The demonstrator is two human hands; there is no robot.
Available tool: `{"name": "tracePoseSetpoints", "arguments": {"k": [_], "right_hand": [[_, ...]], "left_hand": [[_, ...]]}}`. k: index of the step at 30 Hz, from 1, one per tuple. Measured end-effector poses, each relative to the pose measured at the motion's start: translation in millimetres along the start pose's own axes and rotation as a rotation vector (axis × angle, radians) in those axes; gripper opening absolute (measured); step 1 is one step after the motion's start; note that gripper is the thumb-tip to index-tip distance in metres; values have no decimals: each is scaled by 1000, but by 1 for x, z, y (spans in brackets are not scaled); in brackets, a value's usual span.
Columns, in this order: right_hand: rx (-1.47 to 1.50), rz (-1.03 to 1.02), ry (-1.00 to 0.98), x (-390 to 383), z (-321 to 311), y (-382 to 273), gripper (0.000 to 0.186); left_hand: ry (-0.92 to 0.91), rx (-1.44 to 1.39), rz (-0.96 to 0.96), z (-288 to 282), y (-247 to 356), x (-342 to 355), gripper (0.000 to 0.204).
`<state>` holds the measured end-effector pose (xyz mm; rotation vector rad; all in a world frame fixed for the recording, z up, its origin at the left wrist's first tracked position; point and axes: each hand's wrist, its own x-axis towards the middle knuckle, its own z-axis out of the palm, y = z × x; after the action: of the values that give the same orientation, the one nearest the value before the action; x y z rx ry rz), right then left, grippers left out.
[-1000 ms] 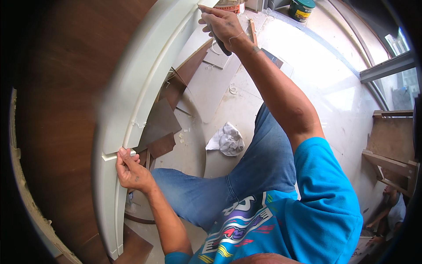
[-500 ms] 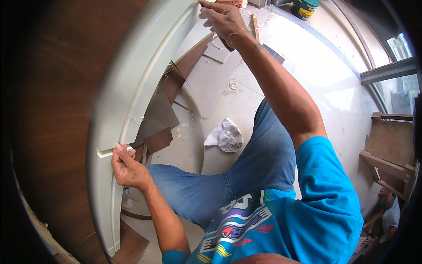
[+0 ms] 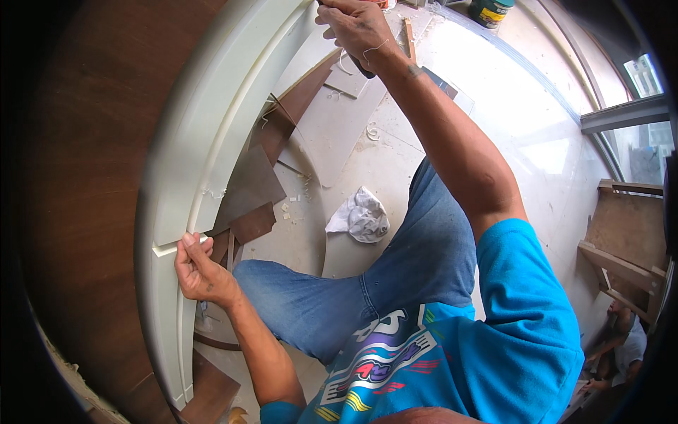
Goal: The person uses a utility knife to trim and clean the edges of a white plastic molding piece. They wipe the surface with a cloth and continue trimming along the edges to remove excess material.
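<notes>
Trim strip (image 3: 212, 152), cream and thin, runs along the pale panel edge (image 3: 169, 212) beside the dark wood face. Our left hand (image 3: 200, 270) pinches its lower end, having crept slightly upward, while our right hand (image 3: 357, 28) has stayed clamped on a dark-handled tool (image 3: 361, 68) at the strip's upper end, so we judge the fitting unfinished. A paint tin (image 3: 489, 10) stands on the floor; its contents are hidden.

Left hand (image 3: 201, 272) low, fingers curled in a pinch; right hand (image 3: 357, 28) fisted overhead, arm fully outstretched.
</notes>
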<state>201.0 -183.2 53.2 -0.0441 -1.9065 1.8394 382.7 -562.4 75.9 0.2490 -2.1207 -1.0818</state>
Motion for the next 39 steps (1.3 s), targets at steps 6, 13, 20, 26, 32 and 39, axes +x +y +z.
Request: {"name": "tracePoseSetpoints", "arguments": {"k": [6,13,20,26,32,39], "right_hand": [[202,-28,-68,7,10,37,39],[-104,41,-51,-10,20,2,33],[-131,52,-50,-9,5,7,33],[244,136,21,2,-22,27,39],[174,208,-29,6,-4,-1,42],[156,166,53,5,4,-3,40]], "left_hand": [[67,-79,-90,8,-9,-1,26],[74,-236,-93,7,-10,0,29],[64,-237,-51,2,-4,0,28],[119,-207,-40,16,-3,-4,24],[88,-156,-59,12,1,-2,21],[47,-108,-11,7,-5,-1,23]]}}
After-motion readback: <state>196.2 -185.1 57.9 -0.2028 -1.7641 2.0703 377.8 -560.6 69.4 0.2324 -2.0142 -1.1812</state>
